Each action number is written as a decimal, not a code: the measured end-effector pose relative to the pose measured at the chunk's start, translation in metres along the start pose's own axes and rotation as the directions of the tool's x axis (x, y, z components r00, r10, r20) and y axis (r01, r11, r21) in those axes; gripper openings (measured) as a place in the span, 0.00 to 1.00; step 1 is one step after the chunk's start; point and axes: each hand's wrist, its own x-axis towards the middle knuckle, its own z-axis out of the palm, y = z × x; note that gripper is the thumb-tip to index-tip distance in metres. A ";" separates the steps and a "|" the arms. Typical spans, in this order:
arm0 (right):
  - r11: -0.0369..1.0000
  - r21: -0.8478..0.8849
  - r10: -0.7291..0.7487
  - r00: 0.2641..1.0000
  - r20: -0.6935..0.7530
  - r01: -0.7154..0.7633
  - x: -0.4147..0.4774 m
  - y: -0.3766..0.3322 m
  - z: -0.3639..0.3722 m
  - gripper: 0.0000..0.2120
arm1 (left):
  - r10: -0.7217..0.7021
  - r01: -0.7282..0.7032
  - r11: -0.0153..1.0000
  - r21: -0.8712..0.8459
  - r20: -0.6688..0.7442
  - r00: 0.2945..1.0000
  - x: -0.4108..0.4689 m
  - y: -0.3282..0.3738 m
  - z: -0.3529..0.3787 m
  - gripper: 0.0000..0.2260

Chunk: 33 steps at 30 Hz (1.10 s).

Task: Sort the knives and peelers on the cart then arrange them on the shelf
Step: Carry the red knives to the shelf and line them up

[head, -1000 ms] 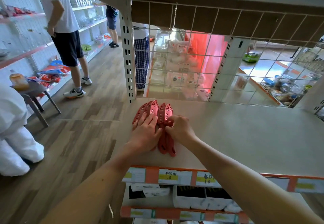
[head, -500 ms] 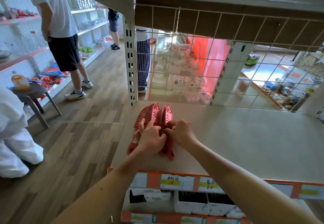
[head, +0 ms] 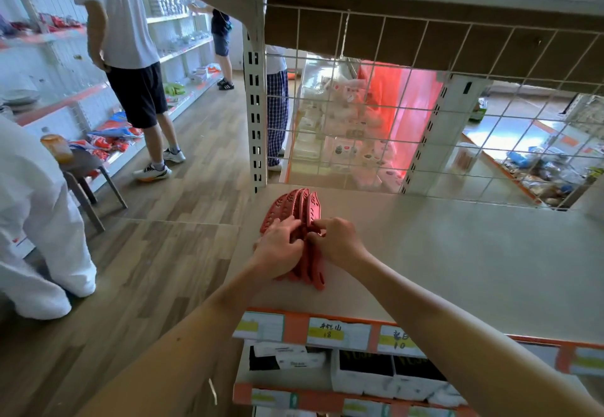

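Note:
Several red knives in sheaths [head: 295, 209] lie bunched side by side at the left end of the grey shelf [head: 441, 253], tips pointing to the back. My left hand [head: 277, 250] grips the bunch from the left, fingers curled over the blades' middle. My right hand [head: 338, 241] pinches the same bunch from the right. The handles [head: 315, 277] stick out toward me below my hands. No peelers and no cart are in view.
A wire mesh back [head: 425, 106] and a white upright post [head: 256, 106] bound the shelf. Price labels [head: 327, 331] line its front edge, with boxes [head: 376, 377] below. People stand in the aisle [head: 130, 73] at left by a stool [head: 81, 171].
My left hand went from lying flat on the knives to curling round them. The knives have been pushed closer together into a tighter bunch. My right hand stayed at their right side.

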 end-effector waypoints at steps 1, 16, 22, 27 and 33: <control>1.000 -0.003 0.000 1.000 0.004 0.000 0.000 0.000 -0.001 0.13 | -0.004 0.005 0.999 0.037 -0.023 1.000 0.000 -0.003 -0.001 0.24; 0.999 -0.019 0.037 0.999 0.035 -0.036 -0.004 -0.003 -0.003 0.13 | -0.041 0.020 0.983 0.185 0.111 0.993 -0.005 -0.012 0.001 0.29; 0.998 -0.017 0.054 0.997 0.055 -0.053 -0.003 -0.003 -0.003 0.13 | -0.017 -0.012 0.978 0.210 0.134 0.991 -0.004 -0.014 -0.001 0.29; 0.998 -0.031 0.052 0.997 0.050 -0.051 -0.006 -0.002 -0.010 0.17 | 0.006 -0.026 0.981 0.193 0.101 0.995 -0.004 -0.019 -0.007 0.28; 0.998 0.016 0.053 0.998 0.026 -0.053 -0.006 -0.003 -0.005 0.15 | 0.041 -0.061 0.977 0.205 0.101 0.994 -0.002 -0.016 0.002 0.29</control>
